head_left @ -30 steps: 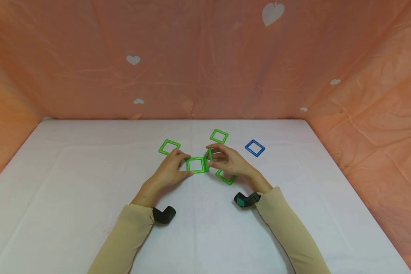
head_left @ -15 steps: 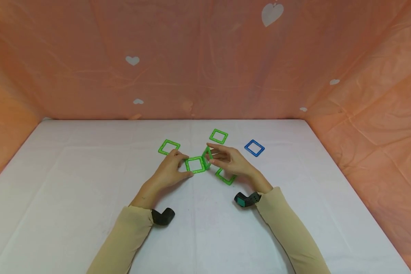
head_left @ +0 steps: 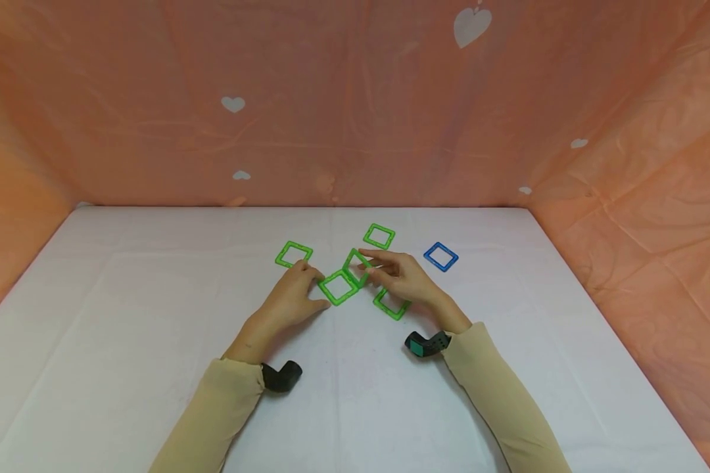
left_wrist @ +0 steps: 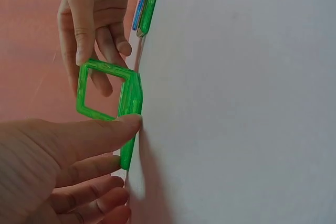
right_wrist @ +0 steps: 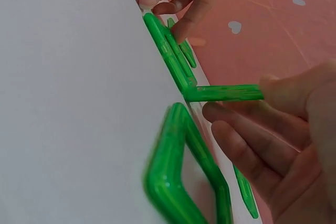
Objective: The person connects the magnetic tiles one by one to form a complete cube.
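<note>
Two green square magnetic tiles meet along one edge between the hands. One, the flat tile (head_left: 348,297), lies low over the table; the other, the raised tile (head_left: 348,259), stands up at an angle from its far right edge. My left hand (head_left: 291,293) pinches the flat tile by its left corner, thumb in front and fingers behind. My right hand (head_left: 407,277) holds the outer edge of the raised tile between thumb and fingers. In the right wrist view the raised tile (right_wrist: 226,93) sticks out sideways from the flat tile (right_wrist: 165,48).
Just beyond the left hand lies a green tile (head_left: 282,251), partly covered by it. Another green tile (head_left: 385,311) sits under the right hand's near side. Farther back are a green tile (head_left: 384,228) and a blue tile (head_left: 448,249). Orange cloth (head_left: 331,131) walls the white table.
The joined tiles have turned counterclockwise in the head view. The raised tile has swung left and away, showing more of its open face. Both hands keep nearly the same places.
</note>
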A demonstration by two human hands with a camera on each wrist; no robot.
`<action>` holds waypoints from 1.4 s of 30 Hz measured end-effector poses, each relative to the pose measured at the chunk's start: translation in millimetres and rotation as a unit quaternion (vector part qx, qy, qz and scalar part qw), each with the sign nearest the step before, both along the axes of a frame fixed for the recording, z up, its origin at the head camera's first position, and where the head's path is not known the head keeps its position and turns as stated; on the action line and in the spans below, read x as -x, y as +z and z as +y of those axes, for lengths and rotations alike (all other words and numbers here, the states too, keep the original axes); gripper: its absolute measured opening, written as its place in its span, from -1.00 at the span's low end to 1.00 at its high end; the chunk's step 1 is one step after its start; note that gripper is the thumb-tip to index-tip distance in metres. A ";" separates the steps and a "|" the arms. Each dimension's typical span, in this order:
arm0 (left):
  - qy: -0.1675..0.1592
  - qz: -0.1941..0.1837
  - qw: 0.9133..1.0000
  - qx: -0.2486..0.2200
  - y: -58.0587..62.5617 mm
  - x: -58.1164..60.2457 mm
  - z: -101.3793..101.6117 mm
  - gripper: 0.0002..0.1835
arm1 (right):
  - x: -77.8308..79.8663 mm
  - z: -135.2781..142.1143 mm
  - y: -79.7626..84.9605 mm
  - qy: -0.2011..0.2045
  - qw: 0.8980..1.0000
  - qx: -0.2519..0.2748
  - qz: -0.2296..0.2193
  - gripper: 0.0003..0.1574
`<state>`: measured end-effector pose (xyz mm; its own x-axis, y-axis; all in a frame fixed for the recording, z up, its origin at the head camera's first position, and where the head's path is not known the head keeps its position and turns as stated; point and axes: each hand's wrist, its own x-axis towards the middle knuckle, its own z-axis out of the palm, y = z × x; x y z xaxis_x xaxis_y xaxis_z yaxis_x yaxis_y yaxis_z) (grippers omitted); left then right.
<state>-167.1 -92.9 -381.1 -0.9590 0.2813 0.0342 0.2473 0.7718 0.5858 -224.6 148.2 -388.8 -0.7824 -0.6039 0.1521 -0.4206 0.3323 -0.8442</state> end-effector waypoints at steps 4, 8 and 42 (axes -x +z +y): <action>0.003 -0.002 1.000 0.007 1.7 -1.4 0.7 -0.52 | 1.5 -1.1 -1.2 -0.001 1.000 0.000 0.022 -0.49; 0.008 -0.006 1.000 0.006 2.7 -2.5 1.7 -0.58 | 2.3 -2.9 -0.9 -0.005 0.999 -0.006 0.039 -0.51; 0.027 -0.004 1.000 -0.005 -2.2 2.1 14.4 -0.40 | 12.0 -24.6 -5.9 -0.079 0.995 0.023 0.055 -0.62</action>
